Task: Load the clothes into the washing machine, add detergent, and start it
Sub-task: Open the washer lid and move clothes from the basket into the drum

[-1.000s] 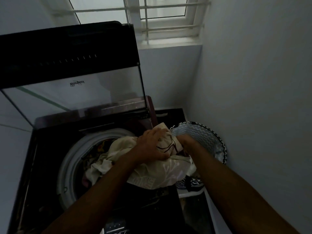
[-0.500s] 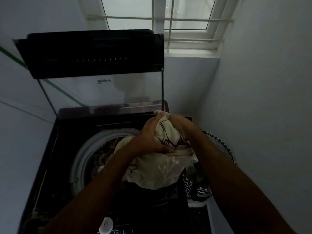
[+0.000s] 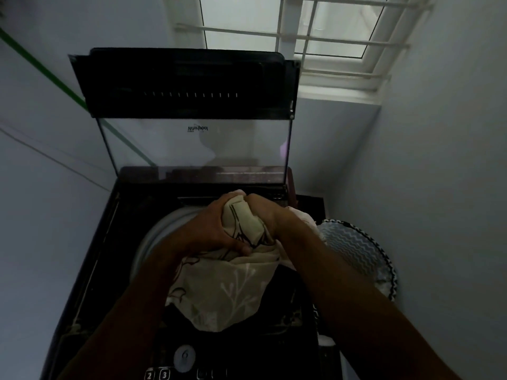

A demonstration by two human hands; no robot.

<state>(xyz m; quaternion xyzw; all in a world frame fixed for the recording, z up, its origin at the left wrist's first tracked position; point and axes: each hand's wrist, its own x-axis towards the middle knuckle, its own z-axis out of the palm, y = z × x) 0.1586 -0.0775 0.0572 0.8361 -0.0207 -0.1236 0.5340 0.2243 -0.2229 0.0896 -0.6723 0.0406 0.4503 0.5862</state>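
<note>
Above the open drum of the washing machine [image 3: 131, 259], both hands bunch one cream cloth [image 3: 227, 286] printed with dark line-work and pale branches. Left hand [image 3: 208, 231] has its grip closed over the near side of the wad, thumb pressed along the lower fold; right hand [image 3: 264, 215] has its grip closed on the far side, fingers hidden behind the fabric. Cloth hangs in a loose sag below the hands, its lower edge draped toward the dark control panel [image 3: 192, 363] on the near side and not over the pale drum ring [image 3: 164, 229], which shows only to the left of the arms. Glass lid [image 3: 192, 144] stands propped upright behind. Patterned laundry basket [image 3: 356, 250] sits just beside the machine on the right. Drum contents cannot be made out from here. Judged risks: if the wad is let go where it is, the trailing part may land across the panel or the rim and not drop inside, and could later catch under the lid. A dangling hem brushing the round button [image 3: 184, 357] or numbered keys might register a press before detergent is added. A corner may also slip down the gap between machine and basket. Dim light makes a stray fold easy to miss. Gathering the slack first would likely lessen all of these.
</note>
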